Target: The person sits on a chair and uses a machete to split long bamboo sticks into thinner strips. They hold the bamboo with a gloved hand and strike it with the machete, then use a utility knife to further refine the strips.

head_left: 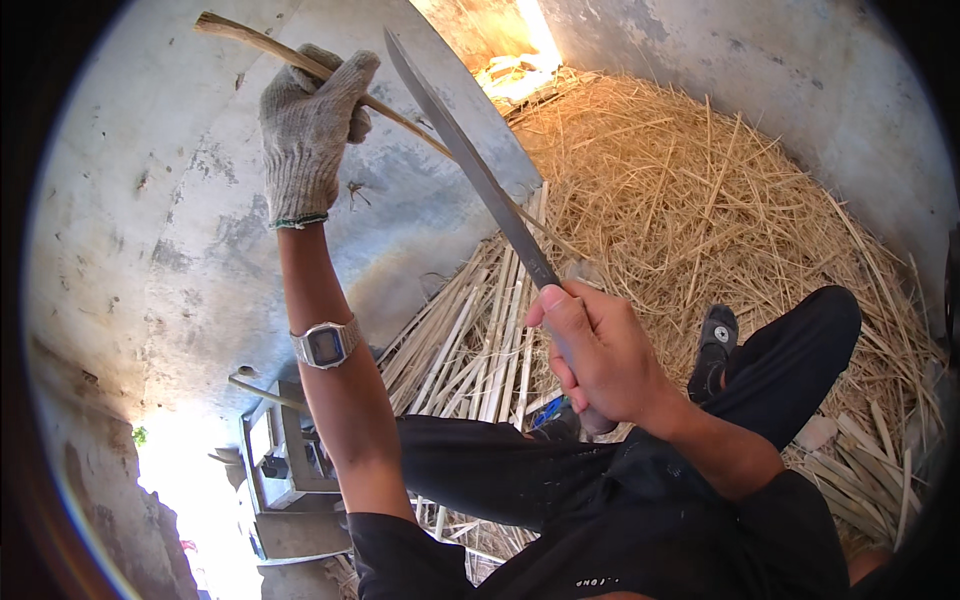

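My left hand [308, 130], in a knitted grey work glove with a green-edged cuff, is closed around a thin strip of split bamboo or wood [250, 36]. The strip slants from the upper left down to the right, its thicker, rough end sticking out past the glove. In my bare right hand [600, 350] is the handle of a long knife [470, 165], its pointed blade reaching up and to the left. Blade and strip cross near the middle of the blade; whether they touch, I cannot tell.
A large heap of straw-coloured shavings [670, 190] covers the floor ahead and to the right. Long pale strips [470, 330] lie in a bundle beside my legs, more strips [870, 480] at lower right. A grey metal machine [290, 450] stands left, by a stained wall [200, 230].
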Tool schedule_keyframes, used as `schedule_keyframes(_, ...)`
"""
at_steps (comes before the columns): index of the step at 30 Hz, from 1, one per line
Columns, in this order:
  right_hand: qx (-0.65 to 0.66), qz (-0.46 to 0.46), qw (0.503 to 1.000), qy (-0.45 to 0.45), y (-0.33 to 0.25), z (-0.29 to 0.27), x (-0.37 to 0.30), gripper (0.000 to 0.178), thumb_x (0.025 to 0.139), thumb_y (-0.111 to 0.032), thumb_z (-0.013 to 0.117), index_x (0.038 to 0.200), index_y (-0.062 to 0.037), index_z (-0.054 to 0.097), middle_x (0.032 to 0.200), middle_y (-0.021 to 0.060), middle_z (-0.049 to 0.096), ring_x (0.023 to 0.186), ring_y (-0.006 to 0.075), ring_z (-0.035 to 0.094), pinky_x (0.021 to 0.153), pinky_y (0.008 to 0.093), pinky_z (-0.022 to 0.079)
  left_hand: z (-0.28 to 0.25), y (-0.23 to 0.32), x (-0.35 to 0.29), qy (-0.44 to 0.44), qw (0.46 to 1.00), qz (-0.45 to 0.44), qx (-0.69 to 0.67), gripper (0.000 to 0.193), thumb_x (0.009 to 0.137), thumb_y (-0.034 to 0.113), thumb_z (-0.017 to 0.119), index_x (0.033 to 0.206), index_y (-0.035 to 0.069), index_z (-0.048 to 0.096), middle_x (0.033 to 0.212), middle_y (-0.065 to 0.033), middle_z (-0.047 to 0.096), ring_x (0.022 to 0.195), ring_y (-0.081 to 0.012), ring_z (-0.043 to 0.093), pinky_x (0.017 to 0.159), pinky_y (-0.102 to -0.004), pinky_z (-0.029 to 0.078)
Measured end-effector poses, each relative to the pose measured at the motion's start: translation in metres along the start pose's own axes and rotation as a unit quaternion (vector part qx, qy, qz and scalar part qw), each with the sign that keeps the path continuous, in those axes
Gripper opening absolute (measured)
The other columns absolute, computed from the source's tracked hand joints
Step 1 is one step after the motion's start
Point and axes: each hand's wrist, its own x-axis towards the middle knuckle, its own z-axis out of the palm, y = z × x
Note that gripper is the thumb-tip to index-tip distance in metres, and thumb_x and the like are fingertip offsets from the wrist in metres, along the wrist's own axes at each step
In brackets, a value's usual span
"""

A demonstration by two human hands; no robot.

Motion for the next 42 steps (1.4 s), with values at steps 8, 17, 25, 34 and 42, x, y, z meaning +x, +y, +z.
schedule_keyframes(8, -0.012, -0.008, 1.0, -0.006, 0.003, 0.023, -0.006, 0.046, 0.105, -0.037, 0.05, 0.094, 0.0058, 0.061, 0.05, 0.0104, 0.053, 0.046, 0.0188, 0.06, 0.047, 0.0367, 0.045, 0.028, 0.01, -0.008, 0.087, 0.989, -0.091, -0.073, 0.029, 0.088, 0.025, 0.077, 0.077, 0.008, 0.056, 0.056, 0.0008, 0.047, 0.044, -0.0077, 0.043, 0.04, -0.025, 0.036)
schedule_keyframes(17, -0.115, -0.023, 0.992, 0.04, 0.026, 0.013, 0.005, 0.043, 0.104, -0.034, 0.052, 0.094, 0.0062, 0.062, 0.056, 0.0163, 0.058, 0.048, 0.029, 0.061, 0.05, 0.0399, 0.045, 0.023, 0.001, -0.011, 0.048, 0.993, -0.039, -0.097, 0.036, 0.093, 0.031, 0.073, 0.073, 0.013, 0.049, 0.054, 0.004, 0.041, 0.042, -0.0059, 0.039, 0.038, -0.0241, 0.03)
schedule_keyframes(25, -0.075, -0.09, 0.993, 0.019, 0.0, 0.014, 0.0, 0.045, 0.104, -0.034, 0.052, 0.088, 0.0071, 0.061, 0.054, 0.0163, 0.056, 0.048, 0.0259, 0.06, 0.051, 0.0396, 0.044, 0.026, 0.002, -0.015, 0.015, 1.0, 0.005, -0.013, 0.041, 0.1, 0.039, 0.062, 0.077, 0.008, 0.049, 0.053, -0.0005, 0.046, 0.042, -0.0094, 0.048, 0.041, -0.0263, 0.038)
schedule_keyframes(34, -0.108, -0.034, 0.993, 0.039, 0.015, 0.011, 0.002, 0.042, 0.102, -0.031, 0.052, 0.087, 0.0077, 0.061, 0.055, 0.0166, 0.058, 0.049, 0.0283, 0.062, 0.05, 0.0407, 0.046, 0.024, -0.003, -0.018, 0.034, 0.999, -0.014, 0.0, 0.04, 0.1, 0.04, 0.061, 0.08, 0.007, 0.053, 0.057, -0.0017, 0.05, 0.047, -0.011, 0.052, 0.045, -0.0272, 0.041)
schedule_keyframes(42, -0.177, -0.018, 0.981, 0.076, 0.047, 0.005, 0.019, 0.045, 0.1, -0.032, 0.054, 0.083, 0.0079, 0.062, 0.06, 0.0223, 0.062, 0.057, 0.0341, 0.068, 0.056, 0.0432, 0.051, 0.032, -0.006, -0.009, 0.054, 0.995, 0.049, 0.062, 0.036, 0.101, 0.035, 0.06, 0.079, 0.008, 0.051, 0.058, 0.0004, 0.045, 0.047, -0.0094, 0.046, 0.045, -0.0267, 0.039)
